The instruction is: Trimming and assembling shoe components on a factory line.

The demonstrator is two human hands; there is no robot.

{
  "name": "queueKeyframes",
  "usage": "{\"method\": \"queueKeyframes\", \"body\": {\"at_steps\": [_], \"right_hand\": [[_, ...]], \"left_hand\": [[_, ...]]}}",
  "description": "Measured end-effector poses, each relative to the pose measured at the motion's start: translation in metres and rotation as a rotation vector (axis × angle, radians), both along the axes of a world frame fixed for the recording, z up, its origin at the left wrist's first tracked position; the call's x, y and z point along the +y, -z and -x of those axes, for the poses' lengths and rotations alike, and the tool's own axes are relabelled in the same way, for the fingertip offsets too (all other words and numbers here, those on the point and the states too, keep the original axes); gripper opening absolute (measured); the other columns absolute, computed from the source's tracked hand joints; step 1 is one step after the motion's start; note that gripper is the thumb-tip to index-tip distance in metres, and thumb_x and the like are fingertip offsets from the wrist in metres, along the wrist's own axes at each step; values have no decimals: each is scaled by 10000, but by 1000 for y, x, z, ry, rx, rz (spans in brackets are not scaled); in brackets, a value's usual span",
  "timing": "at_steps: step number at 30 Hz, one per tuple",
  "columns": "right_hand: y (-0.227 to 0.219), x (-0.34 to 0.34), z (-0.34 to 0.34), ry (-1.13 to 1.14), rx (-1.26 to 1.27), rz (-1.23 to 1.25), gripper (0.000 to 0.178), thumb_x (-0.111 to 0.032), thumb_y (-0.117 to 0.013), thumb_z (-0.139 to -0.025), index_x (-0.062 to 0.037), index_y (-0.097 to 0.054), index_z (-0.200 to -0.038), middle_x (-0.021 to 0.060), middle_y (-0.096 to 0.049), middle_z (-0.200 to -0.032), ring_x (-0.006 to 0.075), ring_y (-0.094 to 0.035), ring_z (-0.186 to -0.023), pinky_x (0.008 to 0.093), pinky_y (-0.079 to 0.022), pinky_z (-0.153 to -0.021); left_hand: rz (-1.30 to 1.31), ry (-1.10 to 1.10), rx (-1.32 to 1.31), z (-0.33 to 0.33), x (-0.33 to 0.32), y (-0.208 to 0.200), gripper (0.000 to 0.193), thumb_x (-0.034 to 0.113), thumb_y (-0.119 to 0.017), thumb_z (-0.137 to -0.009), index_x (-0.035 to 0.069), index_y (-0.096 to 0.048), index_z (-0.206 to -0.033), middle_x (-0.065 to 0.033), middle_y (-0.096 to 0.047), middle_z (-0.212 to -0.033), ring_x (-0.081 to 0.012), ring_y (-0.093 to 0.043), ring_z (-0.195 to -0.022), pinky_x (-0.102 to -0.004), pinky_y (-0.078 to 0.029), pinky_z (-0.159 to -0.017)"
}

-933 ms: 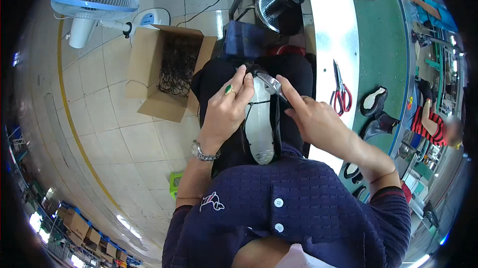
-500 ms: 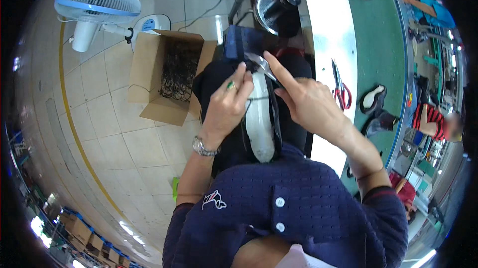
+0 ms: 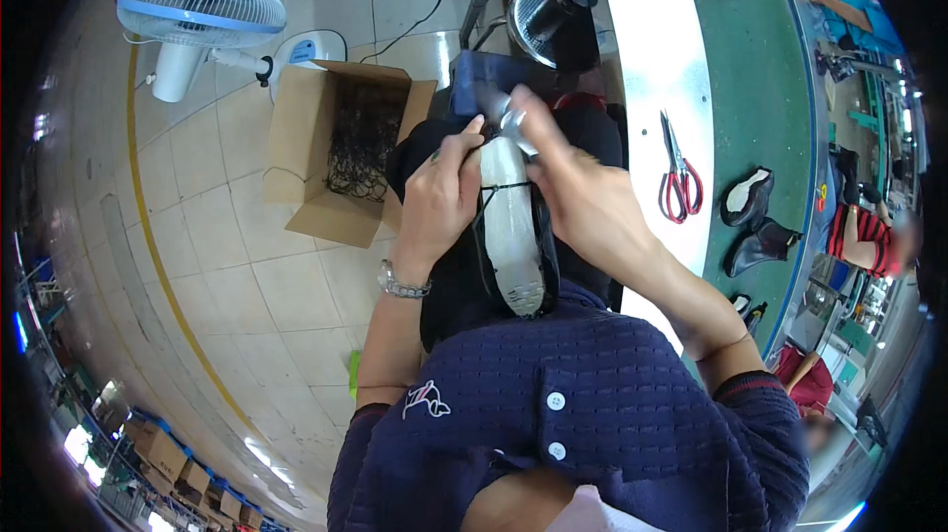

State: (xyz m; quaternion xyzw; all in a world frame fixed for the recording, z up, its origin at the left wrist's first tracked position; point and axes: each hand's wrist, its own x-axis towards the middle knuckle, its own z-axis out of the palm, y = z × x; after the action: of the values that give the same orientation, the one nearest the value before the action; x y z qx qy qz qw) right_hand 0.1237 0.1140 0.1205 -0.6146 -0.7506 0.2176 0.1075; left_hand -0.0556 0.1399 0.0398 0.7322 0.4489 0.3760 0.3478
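Across my lap lies a black shoe [image 3: 513, 245], its pale sole side facing up and a dark cord crossing it. My left hand [image 3: 434, 194] is closed on the shoe's far end, on its left side, with fingertips near the tip. From the right, my right hand [image 3: 592, 198] is closed around a shiny metal tool [image 3: 513, 122] at that same end. Motion blurs the tool, so its exact kind is unclear. Past the hands is a dark blue block-like thing [image 3: 474, 73].
An open cardboard box [image 3: 306, 137] with tangled black cords stands left, beside a white fan [image 3: 197, 13]. Red-handled scissors [image 3: 679, 181] lie on the white bench edge [image 3: 647, 58] at right. Black shoes [image 3: 765, 245] sit on the green belt [image 3: 760, 87]. Other people are farther right.
The right hand and metal tool have shifted slightly at the shoe's far end, and the tool is now blurred. The left hand has slid a little along the shoe's side.
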Motion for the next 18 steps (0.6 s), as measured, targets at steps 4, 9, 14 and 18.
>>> {"method": "queueKeyframes", "body": {"at_steps": [4,9,14,18], "right_hand": [[-8,17,-15,-138,-131,242,712,-96,-586,-893,-202,-238,-1505,181,-633,-699,359,-614,-561,459,-488,-553],[11,6,-71,303,54,54,620,-211,-571,-919,-177,-302,-1476,235,-673,-788,395,-666,-701,456,-538,-660],[84,42,-191,578,-299,34,551,-288,-604,-909,-186,-420,-1418,259,-665,-981,404,-655,-880,468,-513,-796],[138,24,-269,518,-297,2,558,-287,-658,-853,-240,-492,-1384,262,-550,-1267,405,-521,-1189,440,-438,-978]], "left_hand": [[242,-89,-255,2,2,8,245,30,-606,-893,3,-523,-1122,-164,-692,-1086,-264,-679,-1008,-326,-525,-820],[48,-13,-120,0,4,-3,427,-20,-551,-883,39,-548,-1306,-165,-660,-1174,-133,-659,-893,-268,-507,-806],[-144,20,175,-1,-1,-13,498,-28,-574,-766,108,-627,-1241,-179,-623,-1216,-269,-657,-793,-330,-528,-729],[-262,11,266,-7,-6,-12,528,-23,-571,-756,137,-624,-1256,-156,-626,-1219,-283,-647,-790,-342,-528,-729]]}}
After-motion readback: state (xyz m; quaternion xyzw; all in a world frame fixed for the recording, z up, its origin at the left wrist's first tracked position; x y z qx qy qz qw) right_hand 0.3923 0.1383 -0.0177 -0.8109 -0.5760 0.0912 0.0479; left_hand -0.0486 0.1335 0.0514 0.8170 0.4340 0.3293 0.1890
